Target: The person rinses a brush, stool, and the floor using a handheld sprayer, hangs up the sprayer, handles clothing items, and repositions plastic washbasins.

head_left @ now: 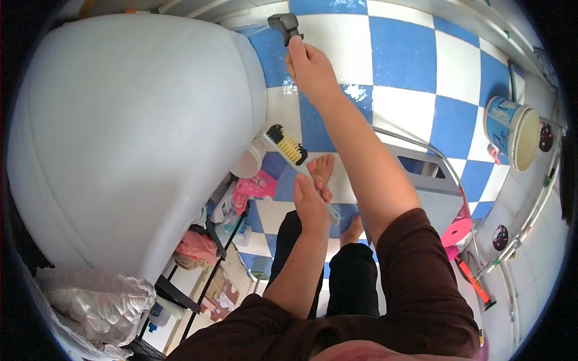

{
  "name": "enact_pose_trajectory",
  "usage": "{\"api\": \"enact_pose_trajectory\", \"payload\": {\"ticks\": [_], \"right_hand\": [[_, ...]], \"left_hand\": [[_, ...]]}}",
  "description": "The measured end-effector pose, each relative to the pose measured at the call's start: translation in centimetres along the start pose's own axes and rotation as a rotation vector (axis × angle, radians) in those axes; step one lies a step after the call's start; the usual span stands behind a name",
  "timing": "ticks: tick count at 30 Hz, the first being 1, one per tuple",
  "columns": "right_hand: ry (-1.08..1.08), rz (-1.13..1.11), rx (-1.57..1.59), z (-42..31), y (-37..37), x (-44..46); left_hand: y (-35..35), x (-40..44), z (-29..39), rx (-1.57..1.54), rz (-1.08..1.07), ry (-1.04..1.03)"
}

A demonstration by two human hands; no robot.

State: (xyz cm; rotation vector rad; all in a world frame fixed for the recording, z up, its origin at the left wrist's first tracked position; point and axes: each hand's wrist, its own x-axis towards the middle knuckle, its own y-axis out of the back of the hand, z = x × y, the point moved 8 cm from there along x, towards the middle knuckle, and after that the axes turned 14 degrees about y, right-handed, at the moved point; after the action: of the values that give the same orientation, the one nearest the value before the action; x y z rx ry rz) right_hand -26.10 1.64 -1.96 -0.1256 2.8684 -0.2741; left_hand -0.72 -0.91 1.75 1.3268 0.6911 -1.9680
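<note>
Currently, left hand (312, 206) and right hand (313, 71) are clamping fingers round brush (289, 146) and black tool (284, 25) respectively, glossy tiles (402, 53) perhaps inviting bare feet (324, 169) to slip.

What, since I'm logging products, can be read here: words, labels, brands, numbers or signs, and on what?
No text is legible.
Blue-and-white bucket: printed markings, too blurred to read.
Red-orange bar: dark marks, too small to read.
Brush and black handheld tool: no lettering visible.

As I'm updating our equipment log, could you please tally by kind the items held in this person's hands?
Brush: 1, in the left hand
Dark nozzle: 1, in the right hand
Total: 2
</note>
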Motion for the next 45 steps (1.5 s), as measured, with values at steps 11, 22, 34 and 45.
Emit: {"api": "enact_pose_trajectory", "payload": {"ticks": [11,22,34,45], "right_hand": [[0.313,-0.114,-0.815,-1.1,0.6,-3.1],[0.129,0.054,-0.871,-1.8,7.3,-8.7],[-0.111,-0.378,-0.558,0.8,3.4,-16.4],[-0.086,-0.257,-0.461,-0.2,4.8,-21.1]], "left_hand": [[0.2,0.1,-0.2,0.005,0.005,-0.020],[-0.3,-0.4,-1.4,-0.010,-0.004,-0.031],[2.5,-1.1,-2.1,-0.071,0.008,-0.065],[5.3,-1.7,-3.8,-0.154,0.011,-0.032]]}}
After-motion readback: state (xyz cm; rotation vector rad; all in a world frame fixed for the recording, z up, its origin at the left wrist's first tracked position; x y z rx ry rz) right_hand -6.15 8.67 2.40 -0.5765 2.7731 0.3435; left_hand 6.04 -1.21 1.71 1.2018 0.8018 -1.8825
